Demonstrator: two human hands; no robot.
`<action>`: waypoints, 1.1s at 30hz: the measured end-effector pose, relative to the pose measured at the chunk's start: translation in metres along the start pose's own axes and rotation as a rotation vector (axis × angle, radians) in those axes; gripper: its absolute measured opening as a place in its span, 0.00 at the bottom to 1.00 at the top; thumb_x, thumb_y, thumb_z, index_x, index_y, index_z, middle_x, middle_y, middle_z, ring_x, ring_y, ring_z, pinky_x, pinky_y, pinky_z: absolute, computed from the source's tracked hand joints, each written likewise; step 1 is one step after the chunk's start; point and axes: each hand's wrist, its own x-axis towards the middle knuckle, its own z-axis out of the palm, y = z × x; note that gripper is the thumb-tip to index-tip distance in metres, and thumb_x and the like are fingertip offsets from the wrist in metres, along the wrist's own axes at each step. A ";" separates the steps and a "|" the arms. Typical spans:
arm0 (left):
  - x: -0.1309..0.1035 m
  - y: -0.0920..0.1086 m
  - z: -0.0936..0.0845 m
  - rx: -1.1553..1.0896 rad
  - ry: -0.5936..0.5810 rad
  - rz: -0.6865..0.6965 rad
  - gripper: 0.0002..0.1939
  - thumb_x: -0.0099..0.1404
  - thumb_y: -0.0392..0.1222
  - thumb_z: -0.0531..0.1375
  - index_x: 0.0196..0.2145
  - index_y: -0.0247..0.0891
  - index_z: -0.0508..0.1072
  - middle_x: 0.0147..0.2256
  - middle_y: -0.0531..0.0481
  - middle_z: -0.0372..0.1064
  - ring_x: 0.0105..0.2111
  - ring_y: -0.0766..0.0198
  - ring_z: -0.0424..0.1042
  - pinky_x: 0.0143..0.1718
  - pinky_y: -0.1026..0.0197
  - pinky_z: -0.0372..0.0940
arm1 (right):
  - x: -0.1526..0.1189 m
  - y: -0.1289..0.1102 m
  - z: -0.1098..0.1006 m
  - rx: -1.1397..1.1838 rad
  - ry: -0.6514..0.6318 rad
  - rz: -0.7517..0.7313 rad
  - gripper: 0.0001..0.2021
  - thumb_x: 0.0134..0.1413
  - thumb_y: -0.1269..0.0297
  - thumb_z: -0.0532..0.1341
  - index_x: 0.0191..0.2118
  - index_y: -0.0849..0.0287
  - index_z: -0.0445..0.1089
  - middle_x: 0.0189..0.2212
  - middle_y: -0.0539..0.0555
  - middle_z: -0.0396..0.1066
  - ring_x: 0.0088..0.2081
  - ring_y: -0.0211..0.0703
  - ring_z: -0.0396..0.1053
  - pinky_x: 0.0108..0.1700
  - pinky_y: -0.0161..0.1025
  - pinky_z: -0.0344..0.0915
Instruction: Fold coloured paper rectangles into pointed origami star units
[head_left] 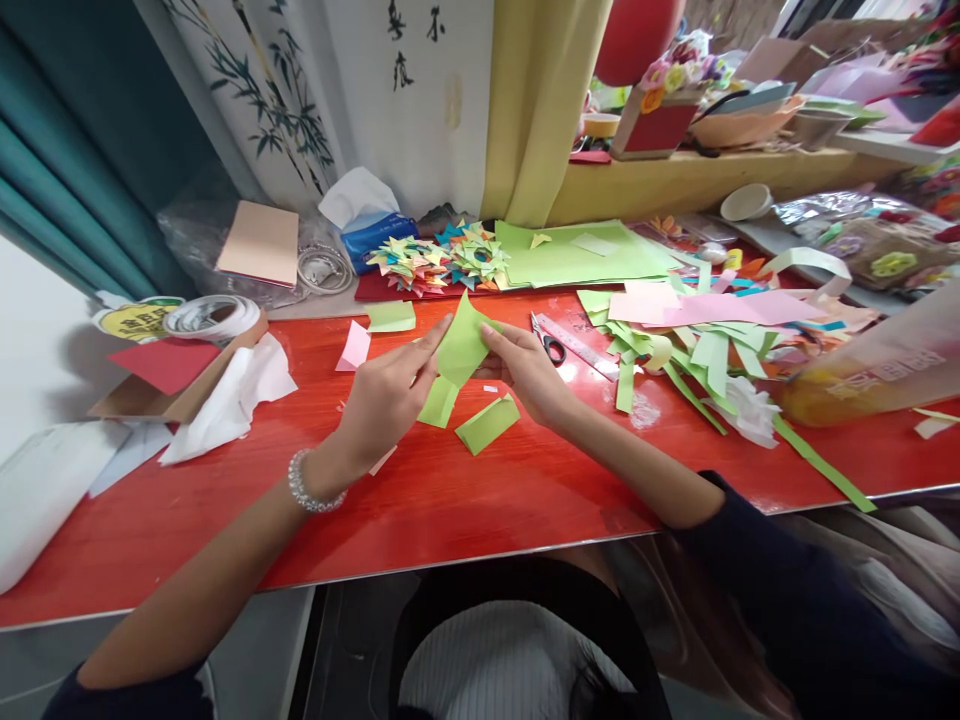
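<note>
A light green sheet of paper (463, 343) is held up between both hands over the red table. My left hand (391, 395) has its fingers closed on the sheet's left edge; a beaded bracelet is on that wrist. Pinched at the right edge of the same paper is my right hand (525, 368). Just below the hands lie a folded green piece (487, 424) and another green piece (439, 402). Beyond my left hand are a pink slip (354, 346) and a green slip (391, 317). Scissors (553, 345) with dark handles lie right of my right hand, beside a pink ruler (577, 347).
Folded-paper wreaths (409, 263) and large green sheets (585, 250) lie at the back. Green and pink paper strips (712, 345) are heaped on the right, near a clear plastic bag (885, 360). At left, a cardboard box (184, 400) holds tape rolls (214, 318). A blue tissue pack (375, 238) stands behind.
</note>
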 end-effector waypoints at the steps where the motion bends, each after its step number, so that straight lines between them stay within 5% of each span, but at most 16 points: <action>1: 0.000 0.000 0.000 0.037 -0.015 0.046 0.20 0.68 0.38 0.51 0.57 0.41 0.68 0.29 0.49 0.73 0.27 0.66 0.68 0.31 0.64 0.63 | 0.001 0.001 0.000 0.021 0.018 -0.010 0.09 0.63 0.62 0.54 0.38 0.60 0.69 0.29 0.52 0.75 0.32 0.36 0.75 0.37 0.34 0.73; 6: 0.001 0.000 -0.001 0.204 -0.043 0.183 0.22 0.67 0.37 0.52 0.58 0.43 0.66 0.48 0.42 0.70 0.46 0.56 0.70 0.42 0.57 0.67 | 0.001 -0.001 0.000 0.111 0.038 0.061 0.11 0.65 0.63 0.51 0.36 0.60 0.68 0.28 0.52 0.74 0.33 0.37 0.75 0.39 0.35 0.73; 12: 0.004 0.000 0.004 0.157 -0.111 0.345 0.30 0.67 0.32 0.48 0.66 0.34 0.48 0.64 0.37 0.50 0.64 0.51 0.51 0.62 0.47 0.53 | -0.001 -0.007 0.002 0.105 0.044 0.149 0.11 0.65 0.68 0.50 0.32 0.61 0.67 0.22 0.50 0.71 0.25 0.36 0.73 0.36 0.37 0.74; 16: 0.003 -0.001 0.006 0.156 -0.153 0.459 0.30 0.67 0.28 0.45 0.66 0.28 0.45 0.64 0.34 0.48 0.65 0.52 0.47 0.64 0.45 0.51 | -0.001 -0.007 0.001 0.090 0.030 0.144 0.11 0.63 0.71 0.50 0.31 0.63 0.67 0.21 0.50 0.71 0.24 0.36 0.73 0.37 0.39 0.74; 24: 0.003 -0.006 0.007 0.207 -0.050 0.524 0.27 0.65 0.25 0.48 0.62 0.25 0.55 0.59 0.32 0.58 0.60 0.53 0.59 0.57 0.50 0.64 | -0.002 -0.014 0.000 0.093 -0.012 0.158 0.13 0.61 0.74 0.48 0.33 0.63 0.69 0.24 0.54 0.75 0.33 0.39 0.76 0.46 0.43 0.72; 30: 0.000 -0.005 0.007 0.228 -0.024 0.497 0.26 0.64 0.26 0.49 0.60 0.24 0.58 0.59 0.31 0.59 0.57 0.51 0.64 0.54 0.51 0.67 | -0.003 -0.009 0.001 0.102 -0.065 0.133 0.15 0.62 0.55 0.54 0.33 0.62 0.69 0.28 0.56 0.76 0.37 0.44 0.76 0.46 0.44 0.73; 33: -0.001 -0.004 0.005 0.142 -0.065 0.466 0.28 0.62 0.28 0.49 0.60 0.24 0.58 0.60 0.32 0.58 0.59 0.51 0.62 0.55 0.50 0.65 | -0.003 -0.004 0.000 0.051 -0.097 0.062 0.09 0.59 0.61 0.59 0.35 0.62 0.70 0.30 0.54 0.75 0.36 0.40 0.75 0.48 0.42 0.71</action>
